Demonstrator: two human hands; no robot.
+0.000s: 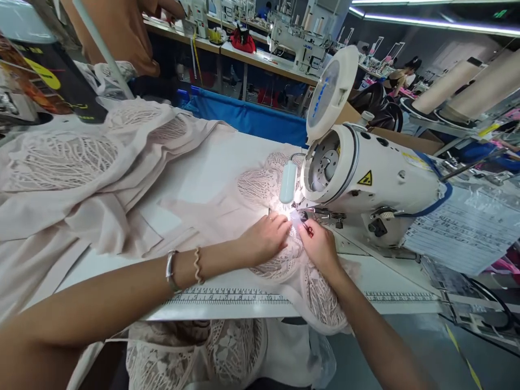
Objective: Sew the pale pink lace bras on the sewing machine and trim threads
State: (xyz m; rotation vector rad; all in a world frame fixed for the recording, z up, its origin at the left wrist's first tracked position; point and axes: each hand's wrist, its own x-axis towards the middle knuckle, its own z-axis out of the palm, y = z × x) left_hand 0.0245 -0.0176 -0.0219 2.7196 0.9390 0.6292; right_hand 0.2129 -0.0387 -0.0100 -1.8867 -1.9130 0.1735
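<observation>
Pale pink lace fabric (280, 265) lies under the needle area of a white sewing machine (377, 168), lit by a bright lamp. My left hand (266, 238) rests on the lace just left of the needle, its fingers bent and pressed together on the cloth. To the right of the needle, my right hand (319, 244) is closed in a pinch around a small tool with a dark and red handle (309, 231). A pale translucent strip (296, 218) shows between the two hands. The needle itself is lost in glare.
More pink lace garments (73, 162) are heaped on the left of the table, and others (195, 355) lie below its front edge. Thread cones (447, 86) and a handwritten sheet (467, 227) are at the right. A person in brown (109, 32) is beyond the table.
</observation>
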